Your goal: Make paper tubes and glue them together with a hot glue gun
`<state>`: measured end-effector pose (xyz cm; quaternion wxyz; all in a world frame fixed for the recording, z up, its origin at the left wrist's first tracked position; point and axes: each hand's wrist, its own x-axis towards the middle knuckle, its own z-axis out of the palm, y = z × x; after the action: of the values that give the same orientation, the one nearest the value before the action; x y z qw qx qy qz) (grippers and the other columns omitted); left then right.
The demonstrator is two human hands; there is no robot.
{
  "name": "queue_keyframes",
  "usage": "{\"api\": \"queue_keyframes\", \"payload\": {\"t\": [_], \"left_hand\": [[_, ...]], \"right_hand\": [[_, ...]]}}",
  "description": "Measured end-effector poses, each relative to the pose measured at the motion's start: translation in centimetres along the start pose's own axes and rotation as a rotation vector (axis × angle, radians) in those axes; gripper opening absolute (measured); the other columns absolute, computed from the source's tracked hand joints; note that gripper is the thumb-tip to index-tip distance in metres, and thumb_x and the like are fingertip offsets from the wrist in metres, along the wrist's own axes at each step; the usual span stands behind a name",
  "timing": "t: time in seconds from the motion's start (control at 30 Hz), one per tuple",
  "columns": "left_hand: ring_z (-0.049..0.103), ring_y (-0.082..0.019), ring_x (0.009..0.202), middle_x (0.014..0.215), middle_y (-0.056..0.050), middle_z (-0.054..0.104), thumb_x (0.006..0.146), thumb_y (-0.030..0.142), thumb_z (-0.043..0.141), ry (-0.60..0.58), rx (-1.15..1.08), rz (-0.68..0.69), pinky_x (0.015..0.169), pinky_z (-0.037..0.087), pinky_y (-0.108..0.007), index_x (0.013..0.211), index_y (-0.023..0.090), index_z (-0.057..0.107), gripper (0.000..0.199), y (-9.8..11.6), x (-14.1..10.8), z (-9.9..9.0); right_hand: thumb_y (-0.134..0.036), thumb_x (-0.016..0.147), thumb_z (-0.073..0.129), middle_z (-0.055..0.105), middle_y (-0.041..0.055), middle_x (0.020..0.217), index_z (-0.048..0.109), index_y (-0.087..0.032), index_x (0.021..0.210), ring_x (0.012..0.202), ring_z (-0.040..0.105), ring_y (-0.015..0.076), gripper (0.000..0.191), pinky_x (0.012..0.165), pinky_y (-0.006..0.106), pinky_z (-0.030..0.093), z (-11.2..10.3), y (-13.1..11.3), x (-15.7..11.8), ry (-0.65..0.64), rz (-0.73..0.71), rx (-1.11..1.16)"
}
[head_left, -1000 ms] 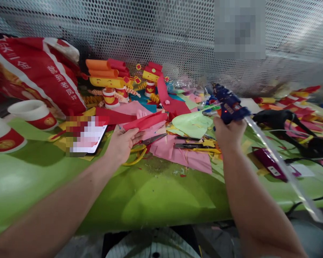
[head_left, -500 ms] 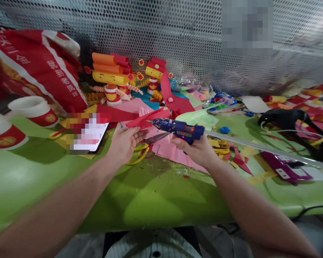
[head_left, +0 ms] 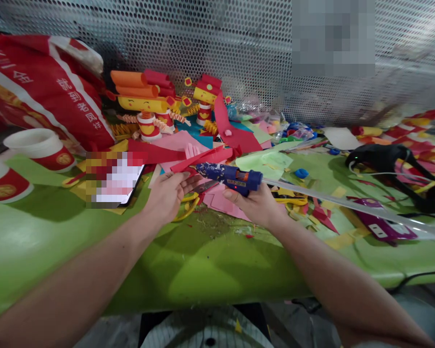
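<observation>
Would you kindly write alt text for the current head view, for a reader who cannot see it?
A person's right grip holds a blue glue gun, its tip close to red paper held in the left grip, above a cluttered green table. Paper figures stand behind; a phone and cups are at left.
</observation>
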<state>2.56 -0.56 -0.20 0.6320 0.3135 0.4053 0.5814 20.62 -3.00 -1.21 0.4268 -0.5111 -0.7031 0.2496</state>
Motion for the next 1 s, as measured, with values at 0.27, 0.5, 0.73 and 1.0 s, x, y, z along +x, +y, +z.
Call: {"api": "queue_keyframes", "payload": {"t": [0.27,0.5,0.73,1.0], "left_hand": [[0.067,-0.02,0.077,0.066,-0.004,0.068,0.069,0.01,0.057,-0.007,0.014,-0.009,0.086,0.049,-0.039,0.058,0.016,0.063,0.014,0.04,-0.07,0.1],[0.068,-0.019,0.075,0.067,-0.005,0.068,0.068,0.011,0.059,-0.011,-0.001,0.005,0.084,0.05,-0.037,0.059,0.013,0.065,0.011,0.03,-0.11,0.01],[0.068,-0.019,0.074,0.068,-0.003,0.07,0.066,0.012,0.062,-0.012,0.002,0.019,0.082,0.051,-0.036,0.058,0.016,0.063,0.01,0.07,-0.15,0.02],[0.068,-0.019,0.072,0.068,-0.005,0.07,0.067,0.011,0.062,-0.014,-0.017,0.006,0.084,0.05,-0.038,0.06,0.014,0.064,0.008,0.12,-0.05,-0.03]], "right_hand": [[-0.052,0.073,0.062,0.068,0.0052,0.079,0.066,-0.019,0.089,0.073,0.06,0.02,0.037,0.07,0.035,0.05,0.17,0.35,-0.08,0.008,-0.007,-0.015],[-0.057,0.073,0.058,0.066,0.0062,0.077,0.065,-0.019,0.086,0.072,0.06,0.0213,0.04,0.066,0.035,0.049,0.05,-0.08,0.0,0.026,0.027,-0.055],[-0.064,0.069,0.057,0.06,0.0037,0.061,0.062,-0.021,0.072,0.06,0.056,0.0193,0.044,0.051,0.03,0.042,-0.2,-0.39,0.16,0.058,0.061,-0.106],[-0.061,0.07,0.057,0.062,0.0028,0.063,0.063,-0.02,0.075,0.06,0.055,0.0172,0.042,0.054,0.03,0.043,-0.3,-0.39,0.28,0.071,0.006,-0.08]]}}
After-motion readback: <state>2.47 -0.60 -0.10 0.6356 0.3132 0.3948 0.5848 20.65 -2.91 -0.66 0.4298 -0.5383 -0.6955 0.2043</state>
